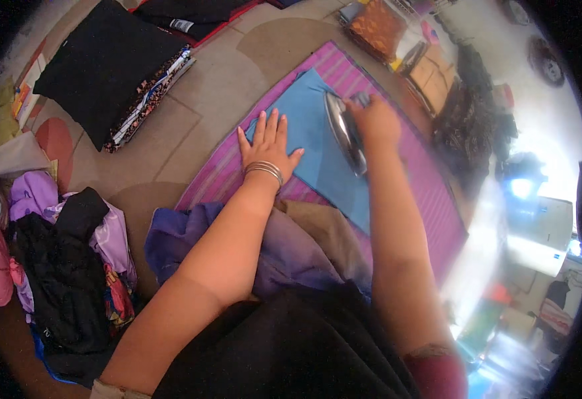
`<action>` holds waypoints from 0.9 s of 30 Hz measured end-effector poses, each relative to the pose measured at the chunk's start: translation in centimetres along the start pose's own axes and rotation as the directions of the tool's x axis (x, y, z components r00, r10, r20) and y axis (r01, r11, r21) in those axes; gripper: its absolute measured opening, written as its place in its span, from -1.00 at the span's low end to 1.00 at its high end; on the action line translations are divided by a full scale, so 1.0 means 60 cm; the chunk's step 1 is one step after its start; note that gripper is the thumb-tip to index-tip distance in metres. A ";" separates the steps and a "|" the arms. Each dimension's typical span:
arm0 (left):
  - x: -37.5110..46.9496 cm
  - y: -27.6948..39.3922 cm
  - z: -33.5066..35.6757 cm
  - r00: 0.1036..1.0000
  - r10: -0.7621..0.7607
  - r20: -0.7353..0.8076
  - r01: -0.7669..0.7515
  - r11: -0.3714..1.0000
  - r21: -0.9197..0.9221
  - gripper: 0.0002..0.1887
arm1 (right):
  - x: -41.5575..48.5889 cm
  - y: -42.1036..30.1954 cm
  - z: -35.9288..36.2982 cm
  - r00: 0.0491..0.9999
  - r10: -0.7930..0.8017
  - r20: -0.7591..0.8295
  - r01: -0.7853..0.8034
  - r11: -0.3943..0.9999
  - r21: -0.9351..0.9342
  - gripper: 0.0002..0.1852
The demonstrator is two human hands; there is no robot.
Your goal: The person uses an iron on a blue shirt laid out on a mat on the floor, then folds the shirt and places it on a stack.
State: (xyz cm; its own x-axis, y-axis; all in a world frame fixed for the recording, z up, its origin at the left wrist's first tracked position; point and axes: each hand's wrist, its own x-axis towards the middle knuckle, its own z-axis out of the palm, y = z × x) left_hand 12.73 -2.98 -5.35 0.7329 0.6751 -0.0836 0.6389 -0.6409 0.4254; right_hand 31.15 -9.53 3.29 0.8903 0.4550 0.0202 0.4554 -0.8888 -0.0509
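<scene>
A folded blue cloth lies on a pink-purple striped mat on the tiled floor. My left hand, with bangles at the wrist, rests flat with fingers spread on the left part of the cloth and holds nothing. My right hand grips the handle of a clothes iron. The iron's shiny metal side shows, and it stands over the right part of the cloth; whether its soleplate lies fully flat cannot be told. Purple and brown fabric is bunched between my forearms, close to my body.
A stack of folded clothes with a black one on top lies at the upper left. Loose clothes are heaped at the lower left. Folded garments lie beyond the mat, and dark clothing lies to its right, beside bright glare.
</scene>
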 end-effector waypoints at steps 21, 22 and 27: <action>0.000 -0.006 0.004 0.999 0.016 0.029 -0.016 1.000 0.018 -0.17 | 0.069 0.009 0.001 0.993 0.050 0.110 -0.044 0.998 -0.052 -0.35; 0.001 -0.003 0.002 0.999 0.015 0.042 -0.015 1.000 0.006 -0.17 | 0.067 0.026 -0.003 0.994 0.054 0.100 -0.047 0.996 -0.071 -0.34; 0.005 -0.012 -0.002 0.997 -0.029 0.076 0.027 0.999 0.027 -0.18 | -0.015 0.086 -0.043 0.988 -0.069 0.140 0.079 0.995 -0.062 -0.38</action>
State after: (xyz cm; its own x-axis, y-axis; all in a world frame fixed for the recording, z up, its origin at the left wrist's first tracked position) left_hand 12.49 -2.26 -5.55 0.7298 0.6637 -0.1640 0.6646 -0.6323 0.3981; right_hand 32.71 -14.65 5.58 0.8471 0.5186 -0.1161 0.5233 -0.8520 0.0124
